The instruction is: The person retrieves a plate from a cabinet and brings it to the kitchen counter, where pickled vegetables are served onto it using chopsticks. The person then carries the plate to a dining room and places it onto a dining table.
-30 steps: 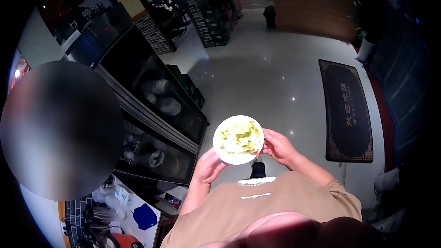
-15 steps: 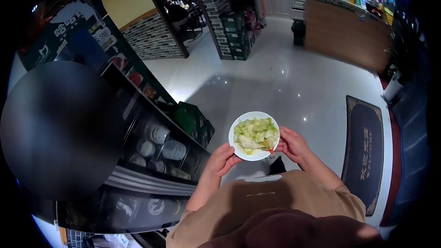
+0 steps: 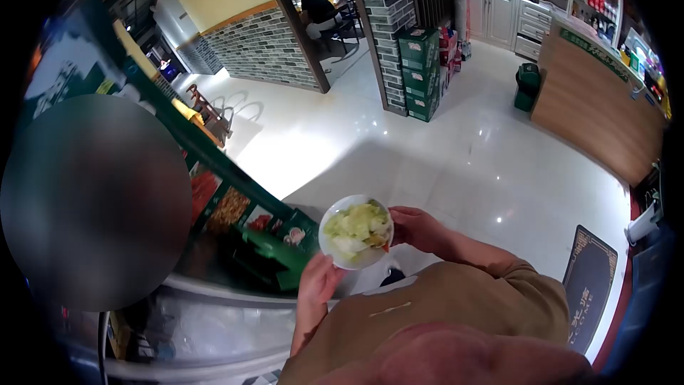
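A round white plate (image 3: 329, 246) heaped with pale green chopped leaves (image 3: 356, 228) is held level in front of my chest. A small orange-red piece shows at the right edge of the food. My left hand (image 3: 320, 279) grips the plate's lower left rim. On the right side, my right hand (image 3: 411, 229) holds the rim, with its fingers partly hidden by the plate. Below the plate a dark shoe (image 3: 392, 276) shows on the pale floor.
A glass-fronted cooler (image 3: 221, 324) stands close on my left, beside a green box (image 3: 274, 257). Stacked green cartons (image 3: 420, 75), a green bin (image 3: 527, 87) and a wooden counter (image 3: 595, 103) stand ahead. A doormat (image 3: 591, 289) lies at right. Seated people (image 3: 320, 8) appear beyond a doorway.
My view has swung left, so the counter and mat have shifted right and a corridor has appeared. Both hands still hold the plate, which now sits farther left in view.
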The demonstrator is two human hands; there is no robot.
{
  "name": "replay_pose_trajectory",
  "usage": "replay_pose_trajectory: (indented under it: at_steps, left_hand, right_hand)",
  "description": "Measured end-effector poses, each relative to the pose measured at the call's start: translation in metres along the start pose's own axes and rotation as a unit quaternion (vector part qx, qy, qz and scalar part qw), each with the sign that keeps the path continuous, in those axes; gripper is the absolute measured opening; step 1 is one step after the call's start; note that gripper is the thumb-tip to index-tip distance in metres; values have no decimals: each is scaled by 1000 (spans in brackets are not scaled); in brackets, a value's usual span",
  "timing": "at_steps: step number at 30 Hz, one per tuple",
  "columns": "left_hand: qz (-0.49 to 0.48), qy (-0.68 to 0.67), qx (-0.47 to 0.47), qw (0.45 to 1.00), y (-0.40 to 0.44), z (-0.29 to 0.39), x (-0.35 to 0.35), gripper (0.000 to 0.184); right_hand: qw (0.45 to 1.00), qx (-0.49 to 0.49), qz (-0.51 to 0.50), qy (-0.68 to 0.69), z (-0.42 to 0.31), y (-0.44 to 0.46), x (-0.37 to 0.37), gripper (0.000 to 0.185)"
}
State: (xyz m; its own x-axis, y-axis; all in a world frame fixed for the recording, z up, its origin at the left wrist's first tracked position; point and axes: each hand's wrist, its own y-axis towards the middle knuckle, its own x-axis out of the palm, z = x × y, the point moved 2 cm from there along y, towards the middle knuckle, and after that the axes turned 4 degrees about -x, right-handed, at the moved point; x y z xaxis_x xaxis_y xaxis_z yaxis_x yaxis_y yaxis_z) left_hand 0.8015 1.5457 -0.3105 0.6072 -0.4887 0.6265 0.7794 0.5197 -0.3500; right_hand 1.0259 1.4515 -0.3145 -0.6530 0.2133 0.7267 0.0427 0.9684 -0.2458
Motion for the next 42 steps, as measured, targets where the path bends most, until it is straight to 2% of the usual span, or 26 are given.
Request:
replay_pose_trajectory:
  at_steps: [5,8,12,14,16,18,19,20,21,22,23,24,25,26,28,30,32,34,35,39,40,42]
  left_hand:
    - [20,2,28,999,128,53,-60,41]
    - [3,13,25,1000,204,110,-71,39]
    - [36,20,23,999,311,171,-84,38]
    - [52,200,58,977,367,193,-100,41]
    - [3,218,52,975,443,209,-147,43]
    - [-126,80,-47,988,581,205,-269,45]
    - [-159,47,-90,982,622,224,-244,46]
    - [-124,51,-43,990,615,239,-230,47]
    - [-87,57,5,995,590,274,-150,48]
    - [-48,67,51,995,566,309,-69,50]
    - [38,96,64,993,590,317,-99,50]
    - [-62,85,82,991,618,320,-176,49]
    - [-43,100,87,990,633,336,-188,47]
    - [21,78,102,992,647,351,-188,46]
    - [14,109,81,991,684,391,-197,46]
    - [54,86,130,986,703,418,-185,46]
    - [-1,36,133,990,735,448,-211,47]
    - [86,92,111,986,768,464,-296,48]
    - [69,67,139,986,785,475,-308,49]
    - [144,25,143,979,850,557,-391,42]
    - [177,14,140,974,865,587,-412,44]
    - [181,1,110,977,900,632,-464,48]
  right_hand:
    - [1000,13,-20,3,-36,157,-41,39]
    - [999,13,-39,-3,-78,238,-53,38]
    - [999,3,-36,-36,-138,341,-72,37]
    - [998,5,-41,-44,-159,390,-90,37]
    - [999,-20,-30,-23,-172,444,-110,36]
    - [999,-28,-19,7,-184,507,-133,34]
    - [999,-32,-34,10,-190,536,-144,33]
    - [998,-33,-49,17,-194,565,-154,33]
    - [997,-40,-69,23,-206,597,-161,33]
    - [998,-32,-43,24,-215,626,-165,32]
    - [997,-39,-58,18,-228,651,-165,32]
    - [996,-44,-76,12,-239,679,-166,32]
    - [994,-46,-95,3,-249,706,-167,32]
    - [994,-48,-99,-6,-259,734,-167,33]
    - [993,-25,-112,-2,-275,787,-165,36]
    - [992,-4,-123,-2,-281,838,-160,38]
    - [991,8,-132,-3,-283,897,-160,37]
    - [992,12,-127,6,-270,964,-159,32]
    - [994,10,-105,3,-267,994,-158,31]
    - [990,54,-130,-13,-276,1135,-126,31]
    - [990,57,-132,-4,-275,1177,-115,32]
    - [987,69,-145,5,-291,1242,-95,30]
